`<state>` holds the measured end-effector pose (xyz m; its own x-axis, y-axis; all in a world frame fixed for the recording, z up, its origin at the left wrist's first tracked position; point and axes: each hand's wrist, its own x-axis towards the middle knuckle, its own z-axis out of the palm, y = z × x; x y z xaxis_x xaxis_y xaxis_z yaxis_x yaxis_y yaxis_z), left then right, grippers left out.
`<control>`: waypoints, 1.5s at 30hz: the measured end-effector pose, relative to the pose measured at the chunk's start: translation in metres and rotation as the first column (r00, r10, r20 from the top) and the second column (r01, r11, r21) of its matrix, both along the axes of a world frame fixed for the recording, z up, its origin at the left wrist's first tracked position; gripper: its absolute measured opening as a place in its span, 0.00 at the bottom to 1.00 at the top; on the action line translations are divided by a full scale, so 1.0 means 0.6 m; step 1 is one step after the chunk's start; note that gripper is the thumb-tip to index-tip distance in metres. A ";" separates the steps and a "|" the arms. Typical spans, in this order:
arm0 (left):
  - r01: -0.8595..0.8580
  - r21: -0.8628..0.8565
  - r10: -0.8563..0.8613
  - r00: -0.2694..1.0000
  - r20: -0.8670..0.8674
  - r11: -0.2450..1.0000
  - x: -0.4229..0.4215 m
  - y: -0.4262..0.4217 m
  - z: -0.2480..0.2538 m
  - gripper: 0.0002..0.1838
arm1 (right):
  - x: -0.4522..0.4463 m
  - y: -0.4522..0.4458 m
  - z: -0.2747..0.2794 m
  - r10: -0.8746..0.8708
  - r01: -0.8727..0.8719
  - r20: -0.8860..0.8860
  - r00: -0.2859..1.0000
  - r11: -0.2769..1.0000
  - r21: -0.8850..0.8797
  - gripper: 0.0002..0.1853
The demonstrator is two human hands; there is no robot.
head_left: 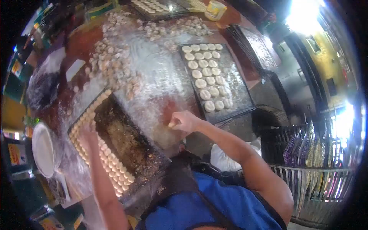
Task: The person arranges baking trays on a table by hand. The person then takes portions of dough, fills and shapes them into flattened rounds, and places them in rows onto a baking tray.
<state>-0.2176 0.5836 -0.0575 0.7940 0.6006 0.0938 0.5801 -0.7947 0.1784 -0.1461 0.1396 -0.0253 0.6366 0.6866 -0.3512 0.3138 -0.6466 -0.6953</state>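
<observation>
My right hand (187, 122) is closed above the floured table, with a small pale piece of dough (173, 124) pinched at its fingertips. My left hand (89, 135) reaches over the left baking tray (126, 134), among rows of small dough balls (111, 161). Its fingers are blurred, so whether they hold anything does not show. Dough balls line the left side of this dark, stained tray; its right part is bare metal. To the right lies a second baking tray (237, 82) with flattened dough rounds (207, 71) in rows.
Many loose dough pieces (111, 57) lie on the floured red table (168, 109) beyond the trays. A round white lid or basin (43, 149) is at the left. A tub (215, 10) and another filled tray (157, 8) sit at the back, stacked dark trays (255, 46) at right.
</observation>
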 end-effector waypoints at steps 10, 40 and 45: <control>0.262 -0.829 0.226 0.882 0.413 0.494 0.082 -0.159 0.036 0.24 | 0.323 -0.321 0.116 -0.709 0.683 0.622 0.333 0.636 0.360 0.16; 0.209 -0.967 0.397 0.908 0.137 -0.145 -0.045 -0.368 0.118 0.12 | -0.020 0.149 0.086 -0.130 0.072 0.160 0.978 0.942 0.328 0.24; 0.501 -0.865 -0.168 0.856 0.489 0.036 -0.082 -0.371 0.172 0.17 | -0.039 0.095 0.062 -0.214 0.207 0.180 0.960 0.977 0.058 0.22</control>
<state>-0.2668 0.3609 0.0455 0.9926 -0.0196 -0.1202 0.1210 0.0493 0.9914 -0.1697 0.1968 0.0118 0.8196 0.5405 -0.1901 0.2984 -0.6859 -0.6637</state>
